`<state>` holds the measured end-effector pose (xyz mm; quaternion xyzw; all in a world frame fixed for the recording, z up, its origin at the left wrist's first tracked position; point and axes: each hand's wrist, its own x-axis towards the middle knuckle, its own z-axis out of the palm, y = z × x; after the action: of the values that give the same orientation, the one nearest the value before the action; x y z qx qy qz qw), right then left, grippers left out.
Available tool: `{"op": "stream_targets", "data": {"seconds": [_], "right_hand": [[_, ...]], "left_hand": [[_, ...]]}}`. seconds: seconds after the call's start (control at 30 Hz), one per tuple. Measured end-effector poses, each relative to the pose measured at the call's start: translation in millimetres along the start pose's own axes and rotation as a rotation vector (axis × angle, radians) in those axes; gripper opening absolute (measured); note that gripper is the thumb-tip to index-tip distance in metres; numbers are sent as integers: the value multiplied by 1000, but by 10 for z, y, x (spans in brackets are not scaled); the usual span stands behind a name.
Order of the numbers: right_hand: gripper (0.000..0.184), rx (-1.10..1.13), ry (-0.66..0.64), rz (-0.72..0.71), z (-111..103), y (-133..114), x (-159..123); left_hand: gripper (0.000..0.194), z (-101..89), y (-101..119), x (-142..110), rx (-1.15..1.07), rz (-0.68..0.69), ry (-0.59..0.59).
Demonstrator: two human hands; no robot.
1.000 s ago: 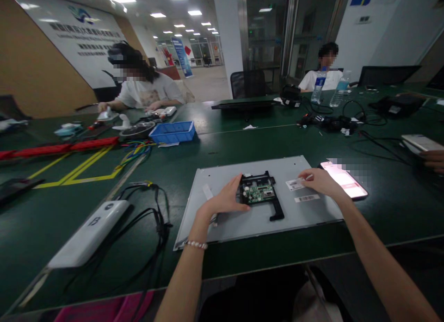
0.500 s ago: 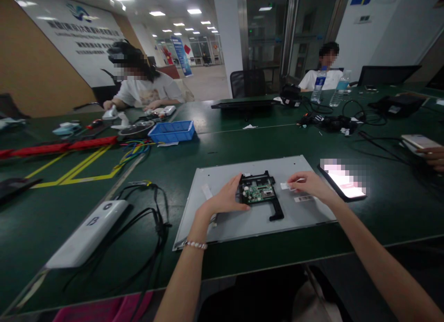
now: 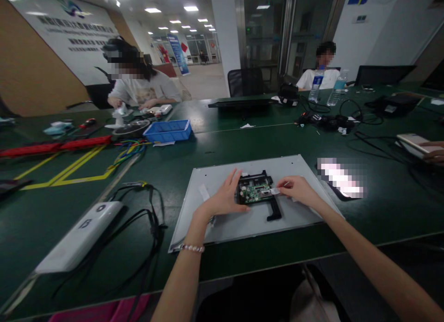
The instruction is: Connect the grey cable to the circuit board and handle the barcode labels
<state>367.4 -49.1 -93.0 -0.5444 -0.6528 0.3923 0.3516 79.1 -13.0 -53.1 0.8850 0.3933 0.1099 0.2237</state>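
On the flat grey panel [image 3: 225,227] lies a black plastic frame [image 3: 274,210] holding a green circuit board [image 3: 255,192]. My left hand [image 3: 225,197] rests at the frame's left side, its fingers and thumb spread around that edge. Between thumb and fingertips, my right hand [image 3: 296,191] pinches a small whitish strip [image 3: 275,191], which looks like a piece of tape or wipe. The strip's free end is at the right edge of the board; I cannot tell whether it touches. Another pale strip [image 3: 204,191] lies on the panel left of my left hand.
A phone [image 3: 342,181] with a lit screen lies right of the panel. To the left are a white power bank [image 3: 81,236] and black cables [image 3: 157,220]. Behind stand a blue crate [image 3: 168,131] and a dark flat monitor [image 3: 243,104]. Two people sit across the table.
My right hand has moved left with the strip, from over the panel to the board's right edge. My left hand has stayed at the frame. The view has shifted slightly.
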Motion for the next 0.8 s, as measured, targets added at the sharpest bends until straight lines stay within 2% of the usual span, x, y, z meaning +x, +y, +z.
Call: {"op": "stream_targets", "data": {"seconds": [0.07, 0.13, 0.2, 0.23, 0.33, 0.5, 0.8], "right_hand": [[15, -35, 21, -22, 7, -20, -9], [14, -74, 43, -50, 11, -41, -16], [12, -110, 58, -78, 13, -61, -22], [12, -126, 67, -93, 15, -70, -24], [11, -181, 102, -138, 22, -91, -30], [12, -276, 122, -212, 39, -128, -47], [13, -338, 71, -239, 28, -183, -55]], "left_hand": [[100, -26, 110, 30, 20, 52, 83], [70, -41, 250, 92, 47, 143, 163], [43, -22, 394, 175, 79, 253, 196], [36, 3, 460, 216, 97, 302, 191], [31, 120, 603, 312, 164, 391, 133], [31, 277, 645, 349, 244, 411, 80], [29, 289, 654, 344, 213, 391, 76]]}}
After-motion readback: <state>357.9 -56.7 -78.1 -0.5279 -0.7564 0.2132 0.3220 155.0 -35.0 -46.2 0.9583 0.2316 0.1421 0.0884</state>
